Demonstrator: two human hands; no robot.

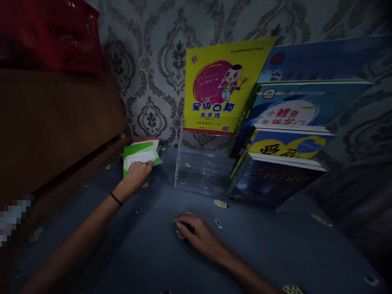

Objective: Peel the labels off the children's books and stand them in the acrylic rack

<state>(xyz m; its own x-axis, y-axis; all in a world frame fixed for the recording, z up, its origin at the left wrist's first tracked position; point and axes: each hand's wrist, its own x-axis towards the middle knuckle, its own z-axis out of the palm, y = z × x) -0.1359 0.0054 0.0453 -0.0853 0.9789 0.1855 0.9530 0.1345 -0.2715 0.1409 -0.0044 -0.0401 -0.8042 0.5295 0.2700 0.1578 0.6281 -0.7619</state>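
Note:
At the far left of the table, my left hand (139,173) is closed on the near right part of a green and white booklet (140,152), with a black band round the wrist. The booklet lies on top of a small stack, and a reddish cover (147,139) shows behind it. My right hand (197,233) hovers over or rests on the tablecloth, loosely curled, with a gap between thumb and fingers and nothing visible in it. Beyond it stands a clear stepped rack (201,179), and a yellow workbook (214,89) leans upright on its upper left part.
Several books, among them a dark blue one (275,181) and a teal one (292,99), stand in tiers on the rack's right side. A brown wooden cabinet (50,127) with a red basket (67,33) on it borders the left. Patterned wallpaper (147,75) covers the wall behind.

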